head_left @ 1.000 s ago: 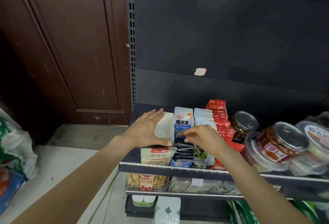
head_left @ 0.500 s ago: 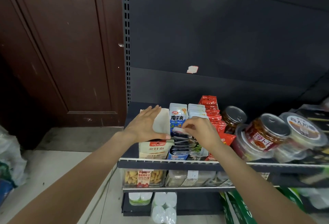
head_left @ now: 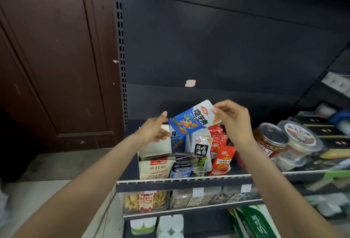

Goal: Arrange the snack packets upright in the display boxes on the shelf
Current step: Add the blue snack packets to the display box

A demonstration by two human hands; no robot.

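My right hand [head_left: 233, 118] pinches the top corner of a blue and white snack packet [head_left: 191, 119], holding it tilted above the display boxes. My left hand [head_left: 154, 130] reaches in at the packet's lower left corner, fingers relaxed, just beside it; whether it touches is unclear. Below sit a cream display box [head_left: 153, 167] with beige packets, a blue box [head_left: 180, 174] with packets lying flat, a white and black seaweed packet [head_left: 201, 147] standing upright, and a red box [head_left: 220, 170] of red packets.
Round jars and tubs [head_left: 270, 139] crowd the shelf to the right. The shelf's front rail [head_left: 189, 180] runs below the boxes. A lower shelf holds clear bins of snacks [head_left: 144, 200]. A dark back panel rises behind, a brown door stands to the left.
My right hand has lifted a blue packet out of the blue box and raised it. My left hand has left the cream box flap and moved up toward the packet.
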